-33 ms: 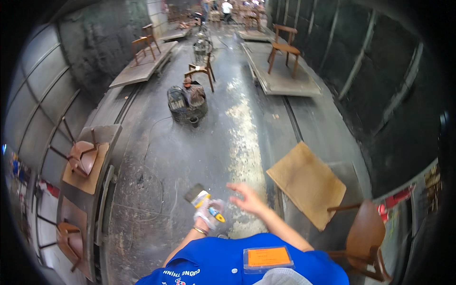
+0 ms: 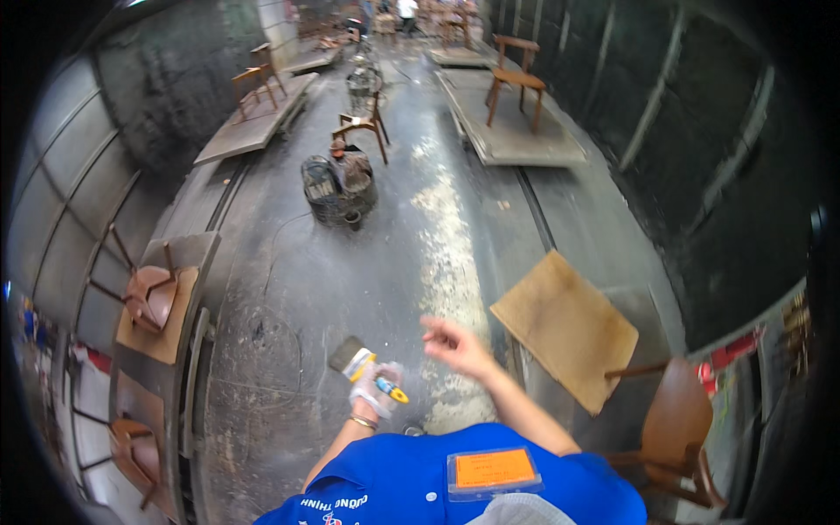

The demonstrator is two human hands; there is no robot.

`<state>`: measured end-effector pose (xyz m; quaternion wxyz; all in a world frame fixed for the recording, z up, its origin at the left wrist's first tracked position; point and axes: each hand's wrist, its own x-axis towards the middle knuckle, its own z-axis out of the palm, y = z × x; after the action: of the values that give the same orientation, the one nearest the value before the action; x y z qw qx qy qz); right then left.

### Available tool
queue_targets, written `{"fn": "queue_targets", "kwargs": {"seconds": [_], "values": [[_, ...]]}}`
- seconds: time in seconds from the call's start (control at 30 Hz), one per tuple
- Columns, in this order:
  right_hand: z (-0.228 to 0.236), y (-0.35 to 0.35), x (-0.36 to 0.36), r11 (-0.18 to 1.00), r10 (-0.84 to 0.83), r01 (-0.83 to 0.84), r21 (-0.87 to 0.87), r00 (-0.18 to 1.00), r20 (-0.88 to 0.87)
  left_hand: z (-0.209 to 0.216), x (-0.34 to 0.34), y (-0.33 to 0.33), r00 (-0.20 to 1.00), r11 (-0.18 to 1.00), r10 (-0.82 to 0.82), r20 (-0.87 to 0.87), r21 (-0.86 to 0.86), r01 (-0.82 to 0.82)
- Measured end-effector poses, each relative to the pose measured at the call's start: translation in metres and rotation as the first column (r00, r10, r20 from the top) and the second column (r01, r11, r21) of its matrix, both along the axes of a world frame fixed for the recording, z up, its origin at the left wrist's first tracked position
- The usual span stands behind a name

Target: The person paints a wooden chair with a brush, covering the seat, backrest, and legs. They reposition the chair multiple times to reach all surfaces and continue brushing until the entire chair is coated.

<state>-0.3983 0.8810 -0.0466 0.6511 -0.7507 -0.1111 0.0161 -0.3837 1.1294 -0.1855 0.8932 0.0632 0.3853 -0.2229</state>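
Observation:
In front of my body, my gloved left hand point(image 2: 378, 390) is wrapped round the handle of a wide paintbrush point(image 2: 352, 357). Its dark bristles point up and to the left, and the yellow handle end sticks out on the right side of the glove. To its right, my bare right hand point(image 2: 458, 346) hovers over the floor with nothing in it, fingers apart and partly bent. The two hands do not touch.
A brown board point(image 2: 569, 328) lies on the right platform, beside a wooden chair point(image 2: 675, 420). Upturned chairs point(image 2: 150, 297) rest on the left platform point(image 2: 188, 254). Ahead stand a dark tub point(image 2: 339, 197) and a chair point(image 2: 361, 125). Another chair point(image 2: 514, 79) stands on the far right platform.
My right hand has moved up slightly, its fingers a little more bent. The paintbrush in my left hand has shifted slightly left. The whole view has tilted a little.

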Motion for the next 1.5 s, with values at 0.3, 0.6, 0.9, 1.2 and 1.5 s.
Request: {"fn": "queue_targets", "kwargs": {"seconds": [0.3,0.6,0.9,1.2,1.5], "values": [[0.120,-0.056,0.067,-0.366,0.237,-0.360,0.858,0.856,0.460,-0.019,0.071,0.062,0.996,0.924,0.092,-0.019,0.375,-0.079],[0.129,-0.133,0.162,-0.553,0.100,-0.499,0.667,0.754,0.649,-0.039,0.171,-0.011,0.994,0.889,0.087,-0.063,0.455,-0.049],[0.157,-0.217,0.267,-0.560,0.082,-0.475,0.678,0.783,0.617,0.000,0.323,-0.086,0.994,0.839,-0.040,0.100,0.544,-0.021],[0.147,-0.242,0.369,-0.506,0.033,-0.356,0.786,0.903,0.429,-0.031,0.408,-0.118,0.997,0.884,-0.029,0.076,0.468,-0.010],[0.156,-0.236,0.525,-0.403,0.098,-0.421,0.813,0.863,0.496,-0.043,0.558,-0.129,0.998,0.856,0.018,0.052,0.515,-0.042]]}}
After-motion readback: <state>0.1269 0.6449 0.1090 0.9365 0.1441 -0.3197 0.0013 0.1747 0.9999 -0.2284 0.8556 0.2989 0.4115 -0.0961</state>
